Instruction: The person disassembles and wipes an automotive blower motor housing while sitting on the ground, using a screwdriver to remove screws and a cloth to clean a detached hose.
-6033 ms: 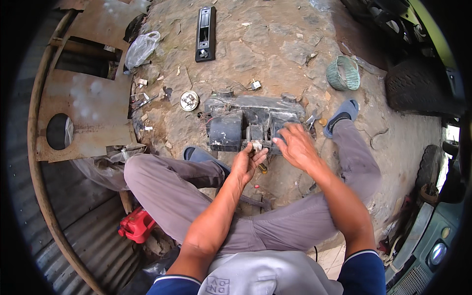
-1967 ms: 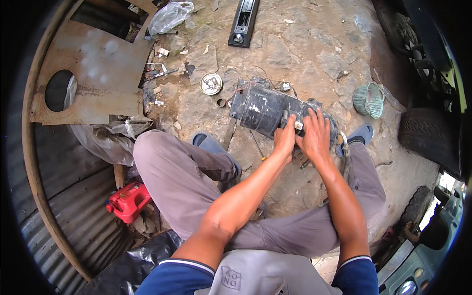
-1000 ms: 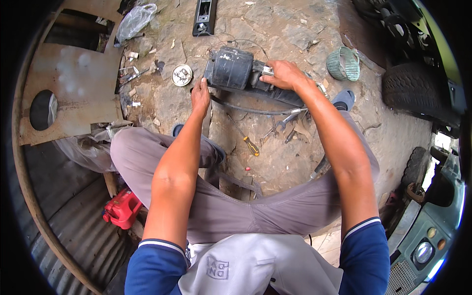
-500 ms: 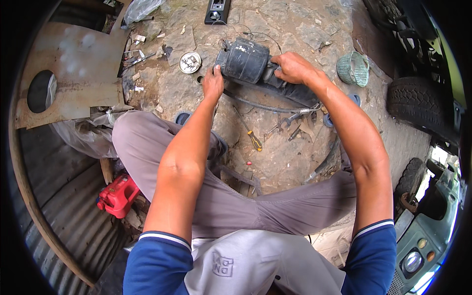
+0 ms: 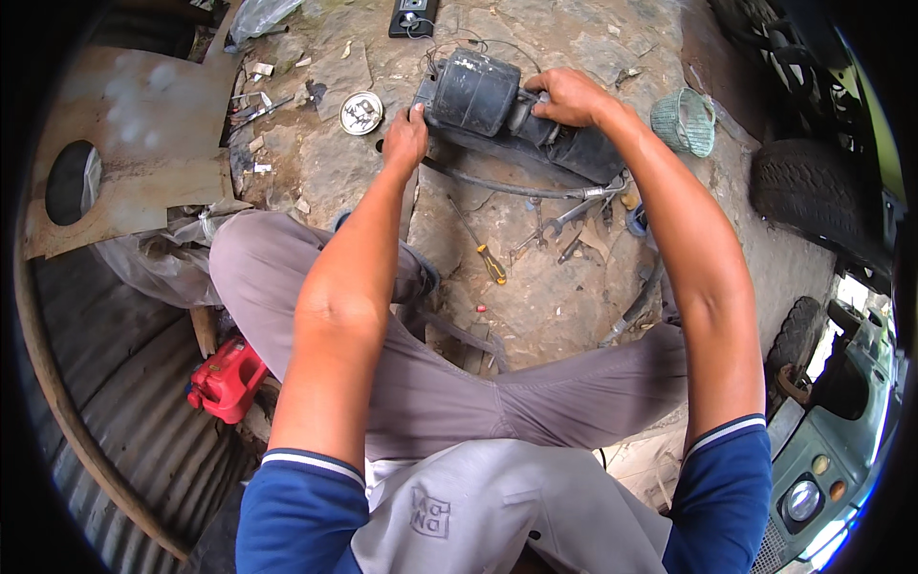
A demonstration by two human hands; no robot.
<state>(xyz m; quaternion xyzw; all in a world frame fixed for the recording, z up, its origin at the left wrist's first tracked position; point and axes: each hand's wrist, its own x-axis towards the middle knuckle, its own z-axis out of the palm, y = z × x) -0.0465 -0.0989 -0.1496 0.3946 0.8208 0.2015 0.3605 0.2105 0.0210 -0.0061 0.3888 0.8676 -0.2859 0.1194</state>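
Observation:
A black cylindrical motor [image 5: 475, 93] on a long dark base [image 5: 521, 158] lies across the ground in front of me. My left hand [image 5: 406, 139] grips its left end plate, thumb on top and the other fingers mostly hidden. On the far right side, my right hand [image 5: 566, 98] is closed around a smaller fitting beside the drum. Thin wires trail off the far side of the motor. A black hose [image 5: 497, 184] runs along its near edge. Closer to me lie a yellow-and-black screwdriver [image 5: 491, 265] and a spanner [image 5: 566, 222].
Left of the motor is a round tin of small parts [image 5: 361, 113]; a green basket [image 5: 683, 121] stands to its right. A black box [image 5: 413, 17] lies beyond. A rusty metal sheet [image 5: 143, 143], red jerrycan [image 5: 228, 380], tyre [image 5: 813, 191] and vehicle front [image 5: 827, 478] flank me.
Both hands have shifted the motor and its hose slightly away from me, keeping their grip. The whole view has also moved a little.

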